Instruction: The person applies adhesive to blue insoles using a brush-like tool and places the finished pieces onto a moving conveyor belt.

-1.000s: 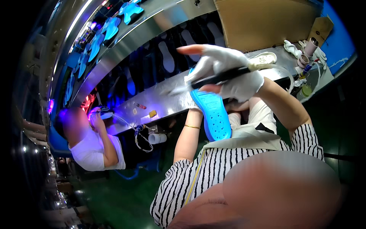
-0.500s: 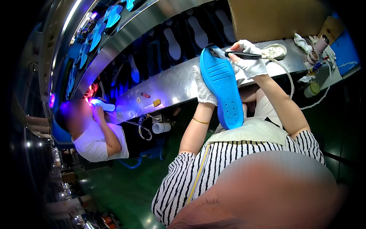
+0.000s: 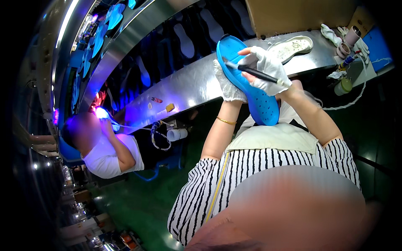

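Note:
My left hand (image 3: 228, 81), in a white glove, grips the left side of a blue shoe sole (image 3: 264, 108). The sole is held up at a slant, its wide end away from me and its holed end near my lap. My right hand (image 3: 270, 69), in a white glove with bare fingertips, is closed round a black-handled brush (image 3: 257, 74). The brush tip lies along the sole's left rim, near the wide end. Part of the sole is hidden behind the right hand. Just beyond that hand, a white shoe sole (image 3: 291, 47) lies on the metal bench (image 3: 188, 94).
Behind the bench, a rack line (image 3: 184, 42) carries dark soles. A cardboard panel (image 3: 301, 16) stands at the back. Thread spools (image 3: 352, 35) and a jar (image 3: 343, 86) are at the right. A co-worker (image 3: 111, 146) sits at the left holding a lit sole.
The brush has moved from the sole's far end to its left rim, with my right hand now over the sole. The sole's near end has swung right and up.

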Demonstrator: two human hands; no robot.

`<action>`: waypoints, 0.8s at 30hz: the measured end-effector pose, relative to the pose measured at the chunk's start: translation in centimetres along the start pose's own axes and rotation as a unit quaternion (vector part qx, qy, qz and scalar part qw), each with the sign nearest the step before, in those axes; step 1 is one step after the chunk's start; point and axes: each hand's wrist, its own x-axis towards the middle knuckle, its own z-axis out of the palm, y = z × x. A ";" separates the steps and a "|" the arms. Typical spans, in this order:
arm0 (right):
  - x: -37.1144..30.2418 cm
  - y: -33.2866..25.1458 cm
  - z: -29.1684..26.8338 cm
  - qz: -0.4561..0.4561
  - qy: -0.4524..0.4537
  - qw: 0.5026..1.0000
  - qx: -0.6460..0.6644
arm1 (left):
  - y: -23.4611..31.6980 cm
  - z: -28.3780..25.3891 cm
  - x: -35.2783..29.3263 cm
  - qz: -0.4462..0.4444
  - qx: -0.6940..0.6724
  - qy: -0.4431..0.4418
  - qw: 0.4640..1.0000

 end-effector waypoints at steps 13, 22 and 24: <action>-4.3 -0.8 -1.3 0.217 -0.049 0.962 0.159 | 0.8 0.5 -2.8 -0.031 0.088 0.036 0.995; -5.9 0.4 -1.9 0.273 -0.079 0.926 0.247 | -1.3 -1.8 -3.8 -0.059 0.158 0.084 0.982; -5.4 0.4 -1.9 0.257 -0.012 0.931 0.259 | -1.0 -2.3 -2.8 -0.037 0.114 0.056 0.991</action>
